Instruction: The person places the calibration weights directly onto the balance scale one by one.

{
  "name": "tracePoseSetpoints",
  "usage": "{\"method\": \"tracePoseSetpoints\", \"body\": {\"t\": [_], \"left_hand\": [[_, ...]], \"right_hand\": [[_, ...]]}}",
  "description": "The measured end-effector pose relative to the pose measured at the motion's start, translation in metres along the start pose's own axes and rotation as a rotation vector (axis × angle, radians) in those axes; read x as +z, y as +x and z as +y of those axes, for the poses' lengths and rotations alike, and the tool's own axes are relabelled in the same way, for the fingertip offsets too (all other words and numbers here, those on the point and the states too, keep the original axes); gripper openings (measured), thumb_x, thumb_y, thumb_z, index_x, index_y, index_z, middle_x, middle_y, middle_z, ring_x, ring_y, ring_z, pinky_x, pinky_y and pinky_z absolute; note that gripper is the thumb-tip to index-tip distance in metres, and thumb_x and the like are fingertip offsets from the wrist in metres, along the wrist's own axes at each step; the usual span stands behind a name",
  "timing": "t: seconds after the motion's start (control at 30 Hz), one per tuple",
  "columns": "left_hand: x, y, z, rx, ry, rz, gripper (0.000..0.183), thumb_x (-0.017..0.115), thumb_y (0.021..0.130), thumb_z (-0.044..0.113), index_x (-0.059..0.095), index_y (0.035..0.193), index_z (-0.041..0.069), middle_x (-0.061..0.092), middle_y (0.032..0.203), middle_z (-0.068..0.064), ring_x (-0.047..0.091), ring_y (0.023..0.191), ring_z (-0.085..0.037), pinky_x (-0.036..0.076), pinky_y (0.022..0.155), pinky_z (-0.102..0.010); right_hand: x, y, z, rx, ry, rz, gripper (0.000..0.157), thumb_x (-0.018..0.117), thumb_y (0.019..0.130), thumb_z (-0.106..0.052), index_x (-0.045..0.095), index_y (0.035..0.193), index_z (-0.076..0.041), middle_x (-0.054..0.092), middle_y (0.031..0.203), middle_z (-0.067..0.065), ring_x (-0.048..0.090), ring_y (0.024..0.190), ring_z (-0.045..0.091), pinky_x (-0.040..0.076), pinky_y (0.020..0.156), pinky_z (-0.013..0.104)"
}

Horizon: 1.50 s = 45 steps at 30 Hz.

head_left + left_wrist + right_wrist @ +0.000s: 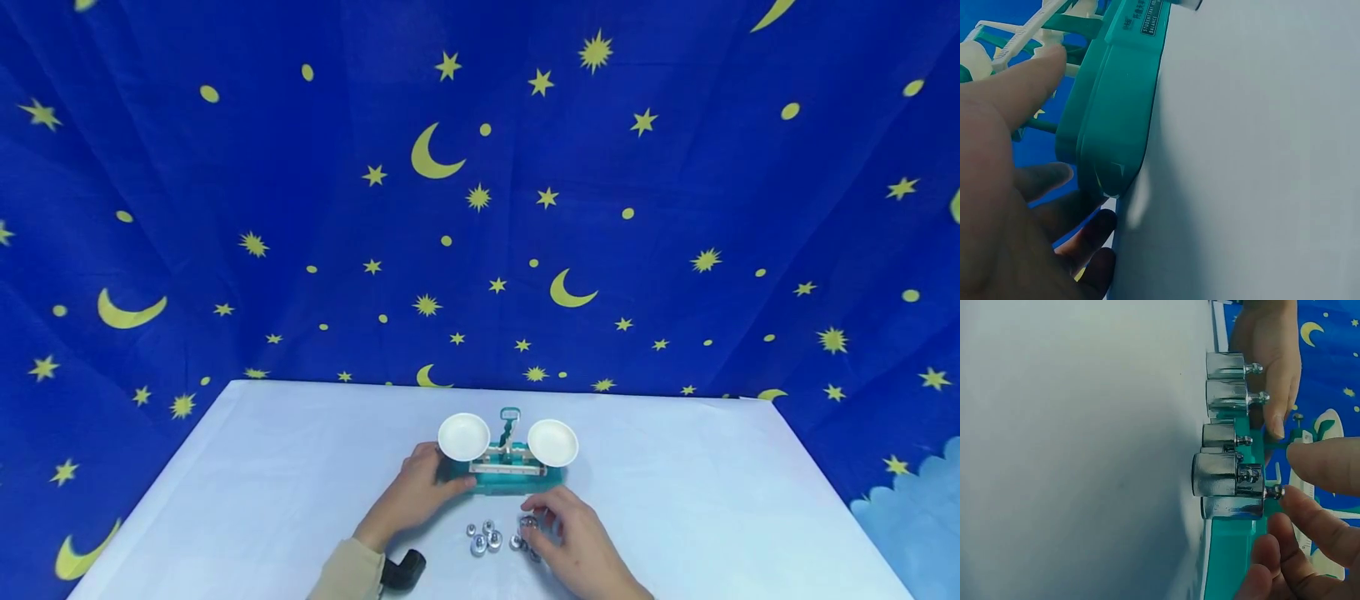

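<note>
A green balance scale (517, 482) with two white pans (463, 437) stands on the table. My left hand (420, 487) holds its left end, thumb along the front and fingers round behind; in the left wrist view the thumb overlaps the beam and the fingers lie by the rounded end of the base (1110, 125). Several silver metal weights (479, 545) with knobs stand in two groups before the scale. My right hand (573, 533) is over the right group. In the right wrist view its index fingertip is right at the knob of one weight (1250, 481), with the thumb apart.
A white cloth covers the table (712, 483). A black curved object (405, 570) is beside the left wrist, by the beige sleeve (348, 571). Behind the table hangs a blue curtain (480, 233) with yellow stars and moons.
</note>
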<state>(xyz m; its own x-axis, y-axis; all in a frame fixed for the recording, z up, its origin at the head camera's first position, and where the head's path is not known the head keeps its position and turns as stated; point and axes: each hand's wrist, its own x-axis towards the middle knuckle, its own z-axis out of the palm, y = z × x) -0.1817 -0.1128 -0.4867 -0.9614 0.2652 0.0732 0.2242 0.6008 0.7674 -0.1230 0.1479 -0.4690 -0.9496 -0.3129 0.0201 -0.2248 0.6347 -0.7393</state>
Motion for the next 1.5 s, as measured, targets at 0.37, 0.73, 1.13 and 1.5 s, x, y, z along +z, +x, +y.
{"method": "tracePoseSetpoints", "body": {"t": [0.37, 0.73, 1.13, 1.5], "left_hand": [[0.002, 0.004, -0.007, 0.065, 0.033, -0.033, 0.075, 0.079, 0.085, 0.037, 0.052, 0.142, -0.002, 0.060, 0.135, -0.018, 0.042, 0.135, -0.039, 0.028, 0.110, -0.062], [0.002, 0.004, -0.009, 0.044, 0.020, -0.033, 0.073, 0.079, 0.085, 0.038, 0.054, 0.140, -0.002, 0.060, 0.136, -0.018, 0.042, 0.135, -0.039, 0.027, 0.110, -0.064], [0.004, 0.004, -0.015, 0.020, 0.000, -0.030, 0.074, 0.077, 0.086, 0.041, 0.053, 0.141, -0.002, 0.060, 0.136, -0.017, 0.041, 0.135, -0.038, 0.028, 0.109, -0.064], [0.003, 0.002, -0.012, 0.010, -0.013, -0.027, 0.076, 0.075, 0.087, 0.042, 0.050, 0.144, -0.002, 0.056, 0.139, -0.019, 0.039, 0.136, -0.038, 0.028, 0.109, -0.065]], "right_hand": [[0.000, 0.000, 0.005, -0.036, 0.036, 0.006, 0.012, 0.076, 0.090, -0.025, 0.070, 0.099, -0.019, 0.060, 0.091, -0.010, 0.055, 0.080, 0.002, 0.047, 0.065, 0.022], [0.000, 0.002, 0.008, 0.053, 0.075, -0.015, 0.011, 0.077, 0.088, -0.023, 0.069, 0.094, -0.019, 0.059, 0.085, -0.009, 0.054, 0.075, 0.004, 0.048, 0.063, 0.022], [0.000, 0.003, 0.008, -0.011, 0.071, 0.011, 0.008, 0.075, 0.090, -0.017, 0.069, 0.093, -0.014, 0.056, 0.084, -0.007, 0.052, 0.074, 0.002, 0.048, 0.064, 0.022], [0.000, 0.002, 0.011, -0.013, 0.026, -0.015, 0.006, 0.069, 0.095, -0.017, 0.065, 0.098, -0.014, 0.054, 0.087, -0.007, 0.050, 0.075, 0.002, 0.048, 0.064, 0.022]]}}
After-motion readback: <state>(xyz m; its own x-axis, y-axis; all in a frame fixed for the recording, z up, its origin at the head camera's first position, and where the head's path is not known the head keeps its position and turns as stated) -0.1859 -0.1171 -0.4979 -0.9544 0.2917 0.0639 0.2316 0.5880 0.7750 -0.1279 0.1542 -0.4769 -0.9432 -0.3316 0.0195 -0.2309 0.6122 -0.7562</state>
